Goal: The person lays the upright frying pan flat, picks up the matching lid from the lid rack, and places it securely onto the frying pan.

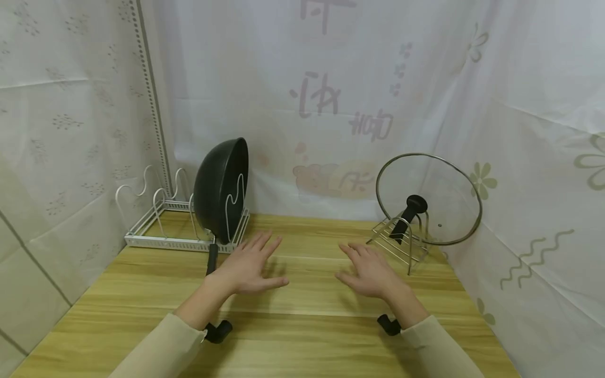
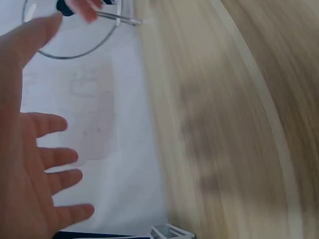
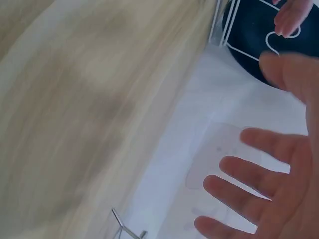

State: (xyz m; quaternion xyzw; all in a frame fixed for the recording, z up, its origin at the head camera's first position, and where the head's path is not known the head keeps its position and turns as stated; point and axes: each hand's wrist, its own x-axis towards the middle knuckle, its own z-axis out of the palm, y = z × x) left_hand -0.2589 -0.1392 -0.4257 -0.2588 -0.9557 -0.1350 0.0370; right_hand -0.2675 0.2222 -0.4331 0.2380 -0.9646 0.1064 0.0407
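Observation:
In the head view my left hand [image 1: 250, 265] hovers over the wooden table, fingers spread, holding nothing, beside the handle of a dark pan [image 1: 219, 189]. The pan stands on its side in a white wire rack [image 1: 170, 243]. My right hand [image 1: 371, 270], fingers spread and holding nothing, hovers left of a small metal rack [image 1: 402, 254]. That rack bears a glass lid [image 1: 449, 199] with a black knob, leaning upright. Both wrist views show the hands with fingers extended, the left [image 2: 30, 169] and the right [image 3: 279, 184].
The wooden table [image 1: 302, 336] meets a pale printed curtain [image 1: 274, 105] at its back edge. More curtain hangs at the left and right sides. A perforated metal post [image 1: 153, 100] rises behind the white rack. Black wrist-mounted pieces show beneath both forearms.

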